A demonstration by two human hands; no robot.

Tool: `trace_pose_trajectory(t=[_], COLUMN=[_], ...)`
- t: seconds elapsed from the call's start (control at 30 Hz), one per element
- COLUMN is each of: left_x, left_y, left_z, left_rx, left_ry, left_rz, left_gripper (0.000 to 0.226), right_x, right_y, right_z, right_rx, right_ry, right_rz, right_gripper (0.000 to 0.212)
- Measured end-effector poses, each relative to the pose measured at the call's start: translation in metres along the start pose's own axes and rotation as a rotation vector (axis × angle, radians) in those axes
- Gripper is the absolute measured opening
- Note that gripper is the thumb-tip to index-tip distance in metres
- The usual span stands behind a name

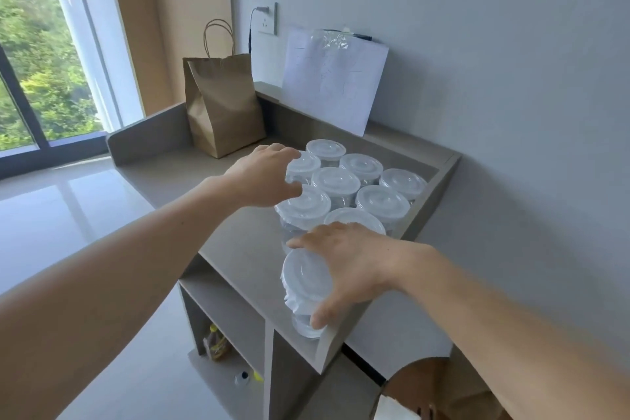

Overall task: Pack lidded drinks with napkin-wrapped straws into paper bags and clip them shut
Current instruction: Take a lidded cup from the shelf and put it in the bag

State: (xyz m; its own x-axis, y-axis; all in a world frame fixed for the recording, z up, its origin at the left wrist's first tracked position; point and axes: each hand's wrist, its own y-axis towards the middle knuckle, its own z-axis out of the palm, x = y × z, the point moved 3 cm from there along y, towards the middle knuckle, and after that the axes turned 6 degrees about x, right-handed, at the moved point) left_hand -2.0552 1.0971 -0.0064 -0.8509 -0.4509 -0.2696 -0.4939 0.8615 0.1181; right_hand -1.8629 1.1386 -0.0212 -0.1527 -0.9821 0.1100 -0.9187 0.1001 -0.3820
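Nine lidded cups [335,181], one standing paper bag [221,106].

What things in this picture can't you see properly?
All in the head view:
- Inside the paper bag: its own walls hide it.
- Marks on the white sheet by the wall: too faint.
- What the cups hold: lids cover them; the left hand grips a farther cup, the right hand the nearest cup, hiding their sides.
- Bottle on the lower shelf: too small to read.
- Brown object at the bottom edge: cut off.

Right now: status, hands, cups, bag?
Left hand grips far clear plastic lidded cup. Right hand grips nearest clear lidded cup. Other lidded cups crowd between. Brown paper bag upright at back of counter.
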Motion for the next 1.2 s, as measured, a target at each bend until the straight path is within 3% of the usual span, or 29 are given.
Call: trace_pose_trajectory(t=[0.17,0.43,0.67,0.8,0.97,1.2], left_x=[-0.015,-0.073,-0.201,-0.295,-0.393,-0.435], left_y=[0.018,0.04,0.03,0.0,-0.07,-0.163], left_z=[-0.004,-0.06,-0.013,0.057,0.185,0.333], left_rx=[0.016,-0.074,-0.002,0.143,0.521,0.877], left_ry=[0.014,0.038,0.003,0.032,0.096,0.164], left_rz=[0.081,0.203,0.463,0.585,0.754,0.768], left_gripper=[0.061,0.065,0.066,0.066,0.068,0.076], right_x=[0.005,-0.018,-0.077,-0.111,-0.14,-0.162], right_y=[0.006,-0.072,-0.214,-0.293,-0.384,-0.454], right_z=[0.001,-0.051,-0.022,0.048,0.156,0.283], right_rx=[-0.064,-0.337,-0.523,-0.521,-0.445,-0.384], right_ry=[-0.028,0.322,0.385,0.405,0.471,0.617], right_rz=[-0.005,0.03,0.338,0.599,0.877,1.067], right_gripper=[0.095,0.089,0.086,0.088,0.094,0.097])
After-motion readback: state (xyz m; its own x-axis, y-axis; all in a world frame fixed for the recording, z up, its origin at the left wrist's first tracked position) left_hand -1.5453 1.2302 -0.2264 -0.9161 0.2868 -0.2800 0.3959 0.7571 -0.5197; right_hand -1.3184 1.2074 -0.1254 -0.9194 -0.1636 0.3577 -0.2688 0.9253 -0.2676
